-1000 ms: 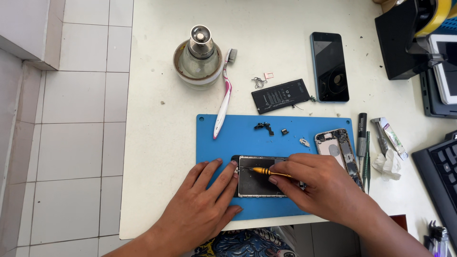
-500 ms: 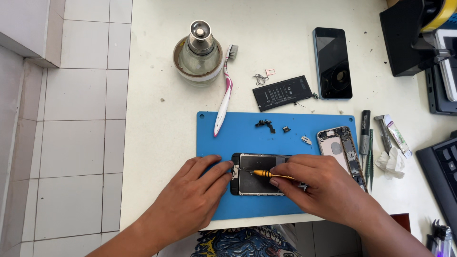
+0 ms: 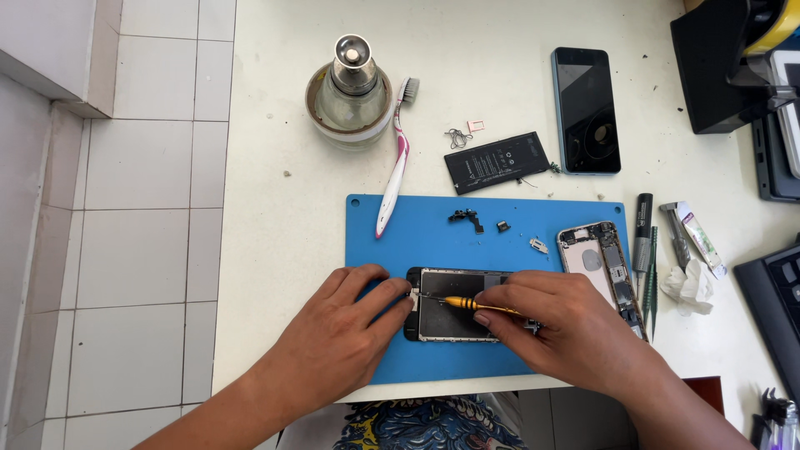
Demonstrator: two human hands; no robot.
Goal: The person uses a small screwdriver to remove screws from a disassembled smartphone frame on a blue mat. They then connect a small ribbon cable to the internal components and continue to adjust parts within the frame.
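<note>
An opened phone screen assembly [image 3: 454,321] lies face down on a blue work mat [image 3: 433,237]. My left hand [image 3: 350,321] rests on the mat and pins the assembly's left end with its fingertips. My right hand [image 3: 558,321] grips a small yellow-handled screwdriver [image 3: 471,305], its tip pointing left onto the assembly near my left fingers. The phone's rear housing [image 3: 598,265] lies at the mat's right edge. Small loose parts [image 3: 471,218] sit on the mat's upper part.
On the white table: a glass burner bottle [image 3: 352,87], a pink-and-white toothbrush [image 3: 393,171], a black battery [image 3: 497,162], a dark phone [image 3: 586,110], tools and a tube [image 3: 671,237] at right, a crumpled tissue [image 3: 687,283], a keyboard corner [image 3: 779,300]. Tiled floor lies left.
Both hands stay on the screen assembly with only slight shifts; the screwdriver tip stays at the same spot. The view has drifted a little.
</note>
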